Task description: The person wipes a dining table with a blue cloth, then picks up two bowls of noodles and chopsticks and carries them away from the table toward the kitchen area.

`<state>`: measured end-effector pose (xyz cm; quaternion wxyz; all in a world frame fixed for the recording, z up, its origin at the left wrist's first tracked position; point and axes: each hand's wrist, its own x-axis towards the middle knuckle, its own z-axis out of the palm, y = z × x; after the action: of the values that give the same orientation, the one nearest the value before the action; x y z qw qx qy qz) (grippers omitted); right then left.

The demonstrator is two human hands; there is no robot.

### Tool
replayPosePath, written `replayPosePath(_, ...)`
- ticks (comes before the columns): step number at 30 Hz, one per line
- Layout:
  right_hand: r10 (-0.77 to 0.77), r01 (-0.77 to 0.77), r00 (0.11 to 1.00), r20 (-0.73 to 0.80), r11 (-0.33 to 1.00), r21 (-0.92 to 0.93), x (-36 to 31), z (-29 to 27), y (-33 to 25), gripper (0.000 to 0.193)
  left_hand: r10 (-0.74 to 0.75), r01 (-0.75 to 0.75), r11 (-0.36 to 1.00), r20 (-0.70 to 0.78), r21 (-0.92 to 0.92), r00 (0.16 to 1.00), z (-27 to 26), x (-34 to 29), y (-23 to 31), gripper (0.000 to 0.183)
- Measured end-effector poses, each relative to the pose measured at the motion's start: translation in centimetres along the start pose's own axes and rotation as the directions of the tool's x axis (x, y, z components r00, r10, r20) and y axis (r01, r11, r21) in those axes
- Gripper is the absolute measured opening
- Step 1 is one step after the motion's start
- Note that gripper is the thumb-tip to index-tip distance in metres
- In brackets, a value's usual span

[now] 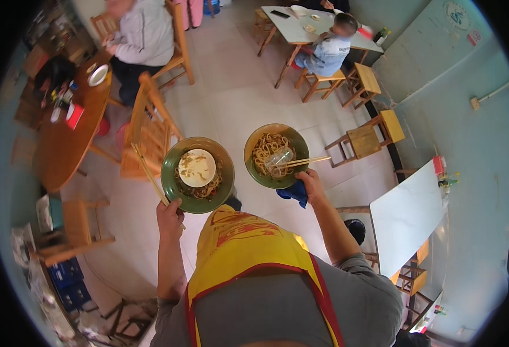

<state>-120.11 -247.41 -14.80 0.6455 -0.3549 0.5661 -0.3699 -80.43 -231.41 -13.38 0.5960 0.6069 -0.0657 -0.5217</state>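
My left hand (170, 217) is closed on the near left rim of a green bowl (195, 205). Inside it, a small white bowl (197, 166) with brown smears rests on leftover noodles. A pair of chopsticks (149, 173) is pinched against the rim by the same hand. My right hand (311, 184) grips a second green bowl (264, 180) at its near right edge. That one contains noodles (263, 148), a clear plastic cup (280, 158) on its side, and chopsticks (311, 161) jutting over the rim. A dark blue cloth (293, 193) hangs beneath this bowl, by my right hand.
A white table (410, 214) stands on the right, with wooden stools (365, 142) beyond it. Wooden chairs (148, 130) and a brown table (78, 136) are on the left. One person (145, 43) sits far left; a child (329, 51) sits at the far table (292, 26).
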Motion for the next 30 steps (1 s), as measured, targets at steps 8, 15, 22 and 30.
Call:
replayPosePath(8,0.003,-0.010,0.992,-0.128,0.998,-0.060,21.8,4.5,-12.3,0.028,0.003,-0.005,1.000,0.124,0.016,0.992,16.8,26.3,15.2,0.014)
replayPosePath(15,0.049,-0.048,0.986,-0.159,0.999,0.010,45.6,6.4,-18.4,0.029,-0.025,0.022,0.999,0.150,0.027,0.988,30.9,47.8,23.0,0.012)
replayPosePath(22,0.055,-0.055,0.998,-0.009,0.998,-0.033,66.8,11.6,-31.8,0.027,-0.001,0.002,1.000,0.086,-0.008,0.996,41.0,62.1,31.5,0.018)
replayPosePath(30,0.065,-0.064,0.998,-0.011,0.995,0.071,91.3,16.7,-43.0,0.030,0.048,-0.044,0.998,0.084,-0.054,0.995,53.2,86.1,40.9,0.014)
